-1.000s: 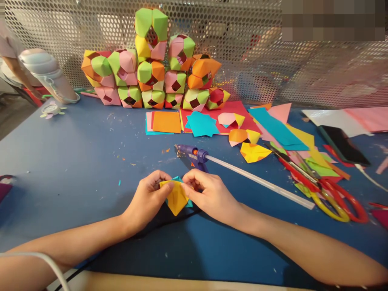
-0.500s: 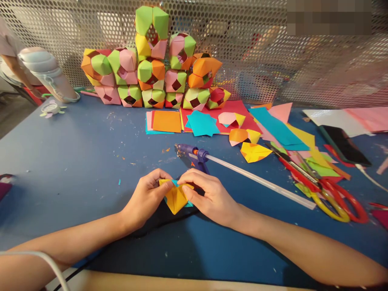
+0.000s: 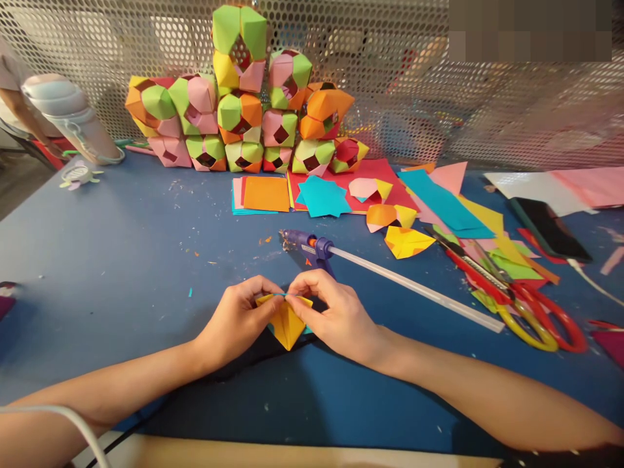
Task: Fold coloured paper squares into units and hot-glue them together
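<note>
A folded yellow and blue paper piece (image 3: pixel 288 325) is pinched between both hands, its yellow point facing me. My left hand (image 3: pixel 242 318) grips its upper left corner with thumb and fingers. My right hand (image 3: pixel 336 315) pinches the top edge near the middle, thumb tip almost meeting the left one. Blue paper shows as a thin strip at the top edge and at the lower right. Just beyond the hands lies a purple glue gun (image 3: pixel 309 245), a long clear glue stick (image 3: pixel 419 289) jutting from its rear toward the right.
Stacked folded-paper balls (image 3: pixel 241 120) stand at the back against a perforated metal screen (image 3: pixel 390 97). Square paper sheets (image 3: pixel 266 194), smaller folded pieces (image 3: pixel 408 242), scissors (image 3: pixel 531 318), paper scraps and a phone (image 3: pixel 550 227) spread to the right. A pale bottle (image 3: pixel 73 120) stands back left.
My right hand's fingers have drawn in, now pinching the top edge beside my left thumb. Less blue shows at the top of the paper piece. The view has shifted slightly.
</note>
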Available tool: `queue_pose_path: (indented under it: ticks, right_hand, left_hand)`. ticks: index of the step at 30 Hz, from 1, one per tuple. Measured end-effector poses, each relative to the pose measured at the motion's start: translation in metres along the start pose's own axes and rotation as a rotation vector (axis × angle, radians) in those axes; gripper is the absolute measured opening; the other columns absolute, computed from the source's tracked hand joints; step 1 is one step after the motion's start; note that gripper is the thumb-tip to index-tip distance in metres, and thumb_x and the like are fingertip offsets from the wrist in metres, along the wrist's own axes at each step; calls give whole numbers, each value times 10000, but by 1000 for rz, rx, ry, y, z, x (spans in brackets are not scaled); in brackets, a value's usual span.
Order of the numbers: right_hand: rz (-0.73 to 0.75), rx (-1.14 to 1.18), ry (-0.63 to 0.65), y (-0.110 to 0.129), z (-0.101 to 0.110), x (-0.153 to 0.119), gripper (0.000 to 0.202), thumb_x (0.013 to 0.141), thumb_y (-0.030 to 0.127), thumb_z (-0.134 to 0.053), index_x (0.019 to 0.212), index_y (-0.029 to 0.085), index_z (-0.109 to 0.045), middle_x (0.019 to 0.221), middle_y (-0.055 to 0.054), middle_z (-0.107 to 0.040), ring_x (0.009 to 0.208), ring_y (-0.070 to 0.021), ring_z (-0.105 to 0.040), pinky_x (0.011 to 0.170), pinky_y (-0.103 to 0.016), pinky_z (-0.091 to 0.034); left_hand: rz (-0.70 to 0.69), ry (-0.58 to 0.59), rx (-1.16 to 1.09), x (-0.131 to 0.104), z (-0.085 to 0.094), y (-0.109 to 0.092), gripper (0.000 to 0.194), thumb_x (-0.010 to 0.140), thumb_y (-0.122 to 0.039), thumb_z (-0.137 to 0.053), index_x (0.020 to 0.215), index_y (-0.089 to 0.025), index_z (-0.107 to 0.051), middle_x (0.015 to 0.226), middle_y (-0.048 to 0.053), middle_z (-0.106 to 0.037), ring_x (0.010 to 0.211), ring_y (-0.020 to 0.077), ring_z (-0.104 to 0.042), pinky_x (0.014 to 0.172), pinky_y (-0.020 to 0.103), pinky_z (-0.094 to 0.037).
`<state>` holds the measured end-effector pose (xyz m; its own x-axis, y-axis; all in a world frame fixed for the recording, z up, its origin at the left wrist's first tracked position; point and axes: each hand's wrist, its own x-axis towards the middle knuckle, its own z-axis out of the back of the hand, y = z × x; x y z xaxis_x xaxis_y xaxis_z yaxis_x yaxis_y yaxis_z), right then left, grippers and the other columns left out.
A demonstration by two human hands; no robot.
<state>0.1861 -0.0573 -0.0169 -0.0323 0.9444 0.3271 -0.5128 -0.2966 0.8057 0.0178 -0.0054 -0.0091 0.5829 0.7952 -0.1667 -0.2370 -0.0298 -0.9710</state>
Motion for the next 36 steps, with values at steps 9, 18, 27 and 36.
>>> queue_pose_path:
  ticks: [9,18,27,36]
  right_hand:
    - [21,42,-45,-6,-1,-1,221,845,176,-546,1054,206,-482,938,-43,-632,805,-130,-635,736,-273,-551]
    - [241,-169,-70,-8,0,1,180,862,126,-514,1018,215,-513,899,-30,-651,820,-133,-643,772,-261,-547]
    - [64,-58,-52,-7,0,0,238,857,219,-545,1085,197,-482,892,-36,-605,765,-128,-608,694,-257,-541]
    - [108,-158,-78,-8,-3,1,155,837,144,-531,977,203,-501,795,-6,-596,692,-112,-595,659,-231,-523]
  left_hand:
    - [48,-133,-156,2,-1,2,94,775,-225,-581,746,-159,-520,625,-26,-584,577,89,-539,557,193,-433]
    - [11,20,-64,1,-1,0,189,827,-323,-549,798,-140,-589,622,-23,-547,574,82,-450,524,193,-345]
    - [-66,-217,-175,4,1,1,166,805,-274,-573,704,-151,-527,833,15,-592,672,90,-527,592,197,-432]
    - [21,-6,-296,2,-2,4,160,799,-235,-586,927,-181,-506,805,-9,-609,753,115,-582,678,221,-463]
